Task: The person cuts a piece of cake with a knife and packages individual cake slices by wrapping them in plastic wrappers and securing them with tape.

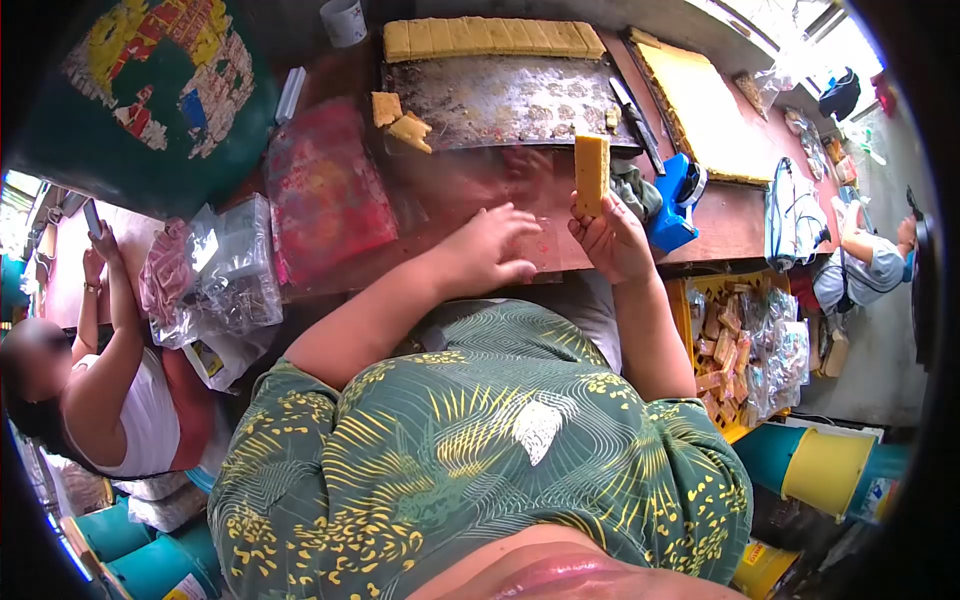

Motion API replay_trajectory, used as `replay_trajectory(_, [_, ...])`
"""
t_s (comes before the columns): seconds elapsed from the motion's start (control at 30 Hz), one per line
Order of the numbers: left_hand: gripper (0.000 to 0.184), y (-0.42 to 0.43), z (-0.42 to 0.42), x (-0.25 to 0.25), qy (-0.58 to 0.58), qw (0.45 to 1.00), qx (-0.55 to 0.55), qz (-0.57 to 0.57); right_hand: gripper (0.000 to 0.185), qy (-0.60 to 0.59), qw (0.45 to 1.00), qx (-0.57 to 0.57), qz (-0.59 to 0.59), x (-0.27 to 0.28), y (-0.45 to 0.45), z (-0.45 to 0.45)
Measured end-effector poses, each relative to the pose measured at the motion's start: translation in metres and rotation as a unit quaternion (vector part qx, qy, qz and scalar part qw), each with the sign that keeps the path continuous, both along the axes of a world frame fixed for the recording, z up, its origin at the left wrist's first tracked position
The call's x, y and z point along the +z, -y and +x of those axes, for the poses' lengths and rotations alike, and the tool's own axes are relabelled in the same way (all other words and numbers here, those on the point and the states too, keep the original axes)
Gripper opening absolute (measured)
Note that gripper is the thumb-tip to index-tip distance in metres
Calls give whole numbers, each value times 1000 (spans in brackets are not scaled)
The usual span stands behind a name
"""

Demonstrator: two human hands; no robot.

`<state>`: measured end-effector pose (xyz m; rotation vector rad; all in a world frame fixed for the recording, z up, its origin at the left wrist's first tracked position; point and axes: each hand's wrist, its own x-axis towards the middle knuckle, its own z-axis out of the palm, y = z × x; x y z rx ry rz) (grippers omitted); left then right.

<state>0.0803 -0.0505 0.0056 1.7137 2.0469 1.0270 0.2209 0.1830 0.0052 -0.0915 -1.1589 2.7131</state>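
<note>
My right hand (622,240) pinches an upright bar of yellow cake (592,172) by its lower end, over the table's near edge. Left of it, my left hand (488,248) is open, fingers apart, with nothing visible in it. Beyond both hands lies a stained baking tray (490,105), and a row of cut cake bars (495,40) sits along its far side. Broken cake pieces (408,132) are at the tray's left corner. A long knife (637,122) rests at its right side, and a small cake scrap (612,118) lies near the blade.
A blue tape dispenser (680,205) and a grey cloth (634,190) stand right of my right hand. Farther right is a sheet of cake (705,105). A yellow crate (745,425) holds wrapped bars. Left are a red plastic sheet (325,195), clear bags (235,265) and a seated person (130,400).
</note>
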Motion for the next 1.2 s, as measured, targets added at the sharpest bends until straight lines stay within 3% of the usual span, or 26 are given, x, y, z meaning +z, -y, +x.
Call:
replay_trajectory(0.03, [54, 5, -11, 3, 54, 998, -4, 41, 42, 5, 1000, 0, 2, -1, 0, 2])
replay_trajectory(0.07, [55, 14, -16, 7, -16, 996, 62, 63, 42, 9, 1000, 0, 4, -2, -1, 4])
replay_trajectory(0.17, [69, 41, -21, 5, -179, 955, 227, -68, 41, 25, 998, -8, 60, -8, 0, 5])
replay_trajectory(0.37, [78, 51, -22, -22, -120, 961, 236, -86, 44, 44, 996, 21, 72, -8, 13, -16])
replay_trajectory(0.47, [79, 52, -22, -21, -138, 958, 230, -98, 43, 53, 985, 6, 163, -13, 16, -27])
replay_trajectory(0.57, [82, 52, -18, -18, -158, 953, 237, -106, 45, 55, 908, -51, 412, -25, 26, -38])
replay_trajectory(0.63, [84, 57, -16, -18, -159, 955, 234, -91, 46, 4, 788, -111, 606, -8, 38, -40])
replay_trajectory(0.7, [85, 57, -15, -18, -162, 955, 235, -87, 46, 40, 735, -83, 672, 9, 46, -41])
replay_trajectory(0.8, [87, 57, -15, -16, -163, 953, 240, -93, 47, -23, 647, -90, 756, -6, 38, -52])
replay_trajectory(0.9, [87, 58, -15, -16, -154, 955, 239, -89, 48, -24, 666, -74, 742, -8, 33, -52])
replay_trajectory(1.1, [85, 56, -17, -18, -118, 960, 247, -65, 55, 9, 653, -89, 752, -5, 34, -48])
replay_trajectory(1.2, [82, 49, -30, -14, -43, 961, 270, -27, 59, -15, 582, -201, 788, 4, 50, -25])
